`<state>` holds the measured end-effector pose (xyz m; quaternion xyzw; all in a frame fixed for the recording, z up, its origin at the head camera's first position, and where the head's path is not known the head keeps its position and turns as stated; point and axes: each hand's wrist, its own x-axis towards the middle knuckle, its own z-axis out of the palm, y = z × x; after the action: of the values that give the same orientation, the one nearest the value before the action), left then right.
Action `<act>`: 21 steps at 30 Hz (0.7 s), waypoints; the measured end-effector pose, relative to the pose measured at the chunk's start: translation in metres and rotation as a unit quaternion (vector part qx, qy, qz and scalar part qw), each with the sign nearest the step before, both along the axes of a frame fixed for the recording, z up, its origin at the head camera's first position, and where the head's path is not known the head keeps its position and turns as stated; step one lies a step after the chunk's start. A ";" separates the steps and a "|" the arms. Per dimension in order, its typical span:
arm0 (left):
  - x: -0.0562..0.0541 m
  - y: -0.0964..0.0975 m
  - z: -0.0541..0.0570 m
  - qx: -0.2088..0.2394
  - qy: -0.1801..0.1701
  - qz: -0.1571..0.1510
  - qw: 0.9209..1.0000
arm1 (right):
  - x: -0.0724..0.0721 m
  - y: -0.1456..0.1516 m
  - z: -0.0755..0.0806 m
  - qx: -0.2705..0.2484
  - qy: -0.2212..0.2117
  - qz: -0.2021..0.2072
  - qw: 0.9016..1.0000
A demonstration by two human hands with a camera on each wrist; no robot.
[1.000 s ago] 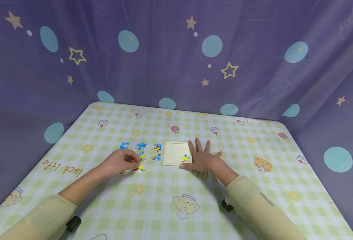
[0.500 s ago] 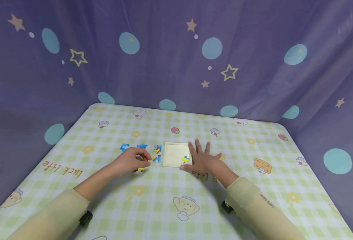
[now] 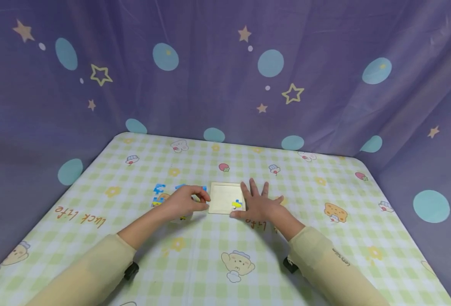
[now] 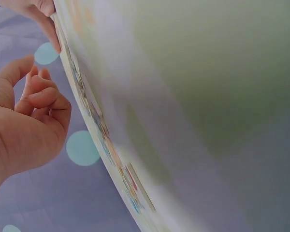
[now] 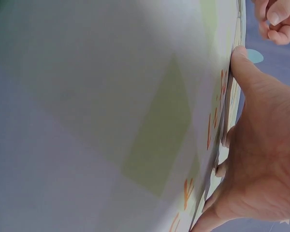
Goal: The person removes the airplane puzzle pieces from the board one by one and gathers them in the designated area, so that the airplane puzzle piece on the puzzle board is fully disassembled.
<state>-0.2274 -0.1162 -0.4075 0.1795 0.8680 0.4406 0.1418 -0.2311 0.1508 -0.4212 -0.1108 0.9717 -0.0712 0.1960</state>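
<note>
My left hand (image 3: 187, 200) hovers just left of a square wooden puzzle tray (image 3: 221, 196), its fingers bent and the thumb near them. No object shows between thumb and fingers in the left wrist view or the right wrist view; a small piece could be hidden there. My right hand (image 3: 261, 206) lies with fingers spread along the tray's right side, its thumb at the lower right corner. One yellow and blue puzzle piece (image 3: 237, 205) sits in that corner of the tray. Loose puzzle pieces (image 3: 159, 188) lie to the left, partly covered by my left hand.
A green and white checked cloth (image 3: 317, 263) with printed cartoons covers the table. Behind it hangs a purple curtain (image 3: 218, 93) with stars and dots. Dark straps (image 3: 131, 270) show at both sleeves.
My left hand has moved right, from among the loose pieces to the tray's left edge, uncovering pieces at the far left. The right hand and the tray have stayed put.
</note>
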 end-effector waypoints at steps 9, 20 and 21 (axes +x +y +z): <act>-0.006 0.021 0.000 0.005 0.009 -0.004 1.000 | 0.000 -0.001 0.000 0.002 -0.001 -0.002 1.000; -0.009 0.040 0.000 0.015 0.004 -0.008 1.000 | 0.001 0.000 0.001 0.005 -0.002 -0.003 1.000; -0.010 0.041 0.000 0.015 0.004 -0.007 1.000 | 0.001 0.000 0.001 0.003 -0.001 -0.002 1.000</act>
<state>-0.2370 -0.0747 -0.4077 0.1897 0.8605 0.4520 0.1389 -0.2297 0.1507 -0.4200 -0.1084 0.9720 -0.0689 0.1967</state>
